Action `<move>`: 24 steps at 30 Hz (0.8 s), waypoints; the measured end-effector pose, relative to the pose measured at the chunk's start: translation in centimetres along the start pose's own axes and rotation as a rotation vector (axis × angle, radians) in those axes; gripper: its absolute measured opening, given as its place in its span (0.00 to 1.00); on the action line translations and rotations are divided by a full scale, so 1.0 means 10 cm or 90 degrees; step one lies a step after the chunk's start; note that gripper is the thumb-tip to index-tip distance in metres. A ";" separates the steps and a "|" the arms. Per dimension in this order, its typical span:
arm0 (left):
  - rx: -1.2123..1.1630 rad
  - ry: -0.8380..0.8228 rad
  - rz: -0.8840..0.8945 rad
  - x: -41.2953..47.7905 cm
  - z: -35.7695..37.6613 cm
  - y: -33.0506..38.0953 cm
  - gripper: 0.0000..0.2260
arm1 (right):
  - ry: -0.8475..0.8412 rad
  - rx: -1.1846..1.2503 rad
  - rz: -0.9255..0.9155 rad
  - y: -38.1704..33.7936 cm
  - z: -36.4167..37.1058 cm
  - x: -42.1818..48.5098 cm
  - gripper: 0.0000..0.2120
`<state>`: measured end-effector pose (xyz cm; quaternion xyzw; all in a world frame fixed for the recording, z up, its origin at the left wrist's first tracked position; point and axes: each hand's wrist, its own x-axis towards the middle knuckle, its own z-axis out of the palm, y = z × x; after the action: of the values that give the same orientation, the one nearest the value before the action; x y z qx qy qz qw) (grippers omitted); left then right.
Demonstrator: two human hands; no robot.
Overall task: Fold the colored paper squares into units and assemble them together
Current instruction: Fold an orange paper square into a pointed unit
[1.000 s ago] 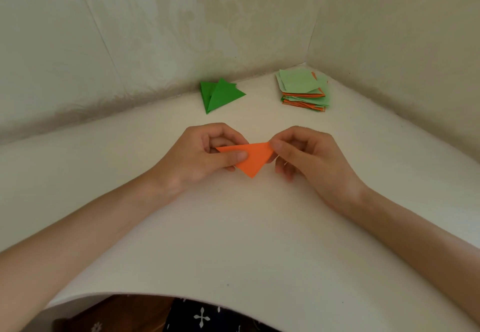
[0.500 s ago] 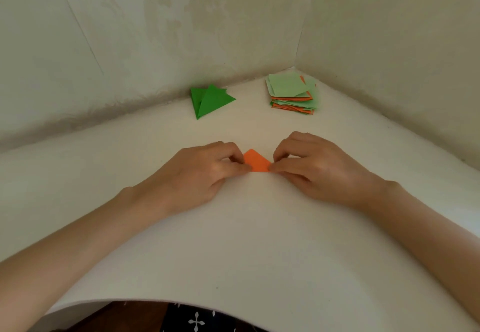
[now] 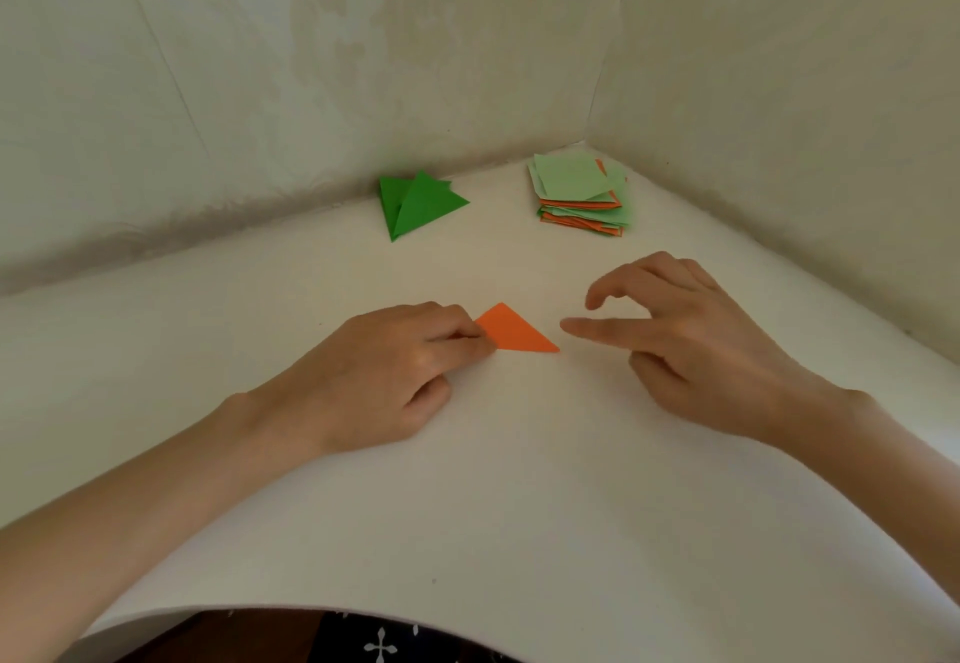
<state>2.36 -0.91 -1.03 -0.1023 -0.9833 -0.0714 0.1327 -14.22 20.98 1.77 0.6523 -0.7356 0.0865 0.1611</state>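
Two hands were over the white table (image 3: 519, 506). The left hand (image 3: 395, 366) had its fingers bent, and their tips (image 3: 480, 345) pinned down the left corner of the orange triangle (image 3: 511, 332), a folded unit lying flat on the table. That corner was hidden under the fingertips, so how much of the paper they covered could not be told. The left thumb lay tucked apart on the near side, off the paper.

The right hand (image 3: 691, 345) held nothing. Its fingers were loosely spread and raised off the table, and one straight finger (image 3: 587, 329) pointed at the triangle's right tip, just beside it and not touching. A second finger curled above it.

Beyond the left fingertips, well apart from them, lay the green folded units (image 3: 415, 205), overlapping so that their number was hard to make out. Beyond the right fingers, in the corner where the two walls (image 3: 311, 65) met, sat the stack of paper squares (image 3: 582, 195), pale green on top with orange edges showing between layers.

Both forearms were cut off at the frame's edges. Below the table's near edge, a dark cloth with white crosses (image 3: 379, 644) showed only in part.
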 end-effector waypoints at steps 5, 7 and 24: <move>0.032 -0.017 -0.014 0.04 -0.03 0.06 0.22 | -0.016 -0.012 -0.016 -0.20 0.20 0.07 0.26; 0.064 -0.023 -0.020 0.05 -0.03 0.08 0.23 | -0.004 -0.026 -0.009 -0.20 0.22 0.06 0.26; 0.027 -0.007 -0.049 -0.02 -0.03 0.07 0.24 | -0.037 -0.044 0.006 -0.31 0.21 0.22 0.24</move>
<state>2.74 -0.33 -0.68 -0.0621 -0.9885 -0.0548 0.1268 -11.65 17.78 0.28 0.6454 -0.7453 0.0432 0.1618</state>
